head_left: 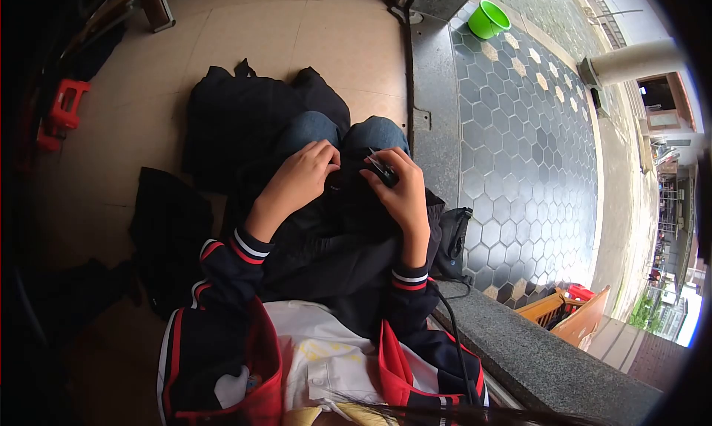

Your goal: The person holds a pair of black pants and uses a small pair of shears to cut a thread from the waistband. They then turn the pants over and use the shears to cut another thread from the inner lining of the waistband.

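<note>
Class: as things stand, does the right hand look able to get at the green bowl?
Probably not: the right hand holds a black tool on the dark cloth, and the green bowl sits far off on the tiled pavement.

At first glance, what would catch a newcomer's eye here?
Both hands meet at centre over a dark garment on the lap: the left hand pinches the fabric, the right hand holds a small black tool. A bright green basin sits top right on hexagon paving.
</note>
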`<state>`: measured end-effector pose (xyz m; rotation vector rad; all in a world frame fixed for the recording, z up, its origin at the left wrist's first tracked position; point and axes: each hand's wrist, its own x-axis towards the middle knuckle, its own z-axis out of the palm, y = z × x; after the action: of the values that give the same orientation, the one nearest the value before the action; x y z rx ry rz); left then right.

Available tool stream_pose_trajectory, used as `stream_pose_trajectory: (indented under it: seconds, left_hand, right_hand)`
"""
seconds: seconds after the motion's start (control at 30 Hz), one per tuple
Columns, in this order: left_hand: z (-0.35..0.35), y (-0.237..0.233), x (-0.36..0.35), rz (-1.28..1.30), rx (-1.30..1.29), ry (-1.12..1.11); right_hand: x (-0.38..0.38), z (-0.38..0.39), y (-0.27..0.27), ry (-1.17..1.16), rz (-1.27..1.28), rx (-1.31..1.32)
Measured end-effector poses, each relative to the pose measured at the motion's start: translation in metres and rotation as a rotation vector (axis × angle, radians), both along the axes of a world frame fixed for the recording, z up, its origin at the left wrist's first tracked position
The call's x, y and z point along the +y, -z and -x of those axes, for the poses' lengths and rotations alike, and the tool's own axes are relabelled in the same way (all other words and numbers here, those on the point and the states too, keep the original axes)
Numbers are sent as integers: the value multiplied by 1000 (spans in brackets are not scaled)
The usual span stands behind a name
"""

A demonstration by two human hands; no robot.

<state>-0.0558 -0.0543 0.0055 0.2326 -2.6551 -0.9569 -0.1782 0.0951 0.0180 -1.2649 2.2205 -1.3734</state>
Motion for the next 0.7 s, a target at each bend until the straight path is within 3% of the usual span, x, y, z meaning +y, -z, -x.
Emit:
stream_pose_trajectory:
  seconds: [0.13,0.3,0.7]
  left_hand:
    - [-2,3,-2,-20,-7,3]
    - [-5,7,-9,-331,17,-7]
    - [-2,0,-3,-37,4,54]
  right_hand:
    - [1,0,-1,13,-7,-18]
    - [1,0,-2,27,-26,-41]
    - [0,1,-1,22,-15,-43]
